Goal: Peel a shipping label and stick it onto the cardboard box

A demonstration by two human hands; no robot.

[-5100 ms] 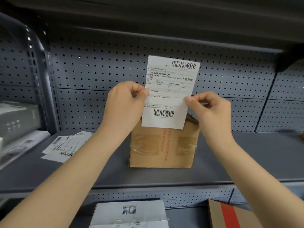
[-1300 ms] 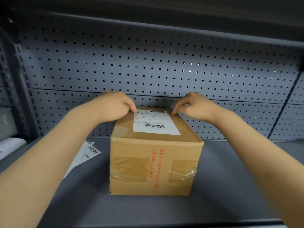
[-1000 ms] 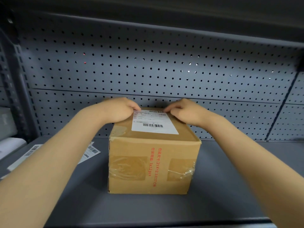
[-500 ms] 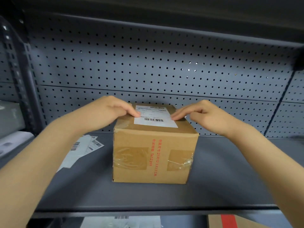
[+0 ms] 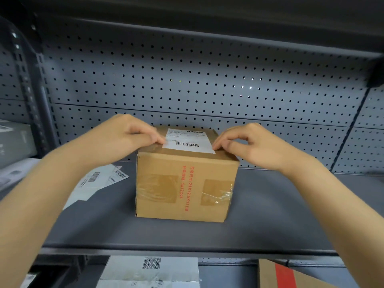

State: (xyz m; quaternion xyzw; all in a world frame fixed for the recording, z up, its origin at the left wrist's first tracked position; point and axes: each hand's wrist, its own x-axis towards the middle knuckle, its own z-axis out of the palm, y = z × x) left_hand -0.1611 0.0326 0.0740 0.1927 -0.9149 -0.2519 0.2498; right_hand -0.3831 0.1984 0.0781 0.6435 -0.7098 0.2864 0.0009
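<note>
Cardboard box (image 5: 182,183) sits mid-shelf (image 5: 270,215), pegboard (image 5: 187,80) behind it. Shipping label (image 5: 188,141) lies flat on the box top. Left hand (image 5: 122,135) at the label's 9 o'clock edge, fingers curled together, tips pressing the edge down, holding nothing. Right hand (image 5: 252,144) at 3 o'clock, same posture, fingertips on the label's near right corner. Loose label sheets (image 5: 97,181) on the shelf at 9 o'clock of the box. Labelled parcel (image 5: 151,271) on the lower shelf at 6 o'clock.
</note>
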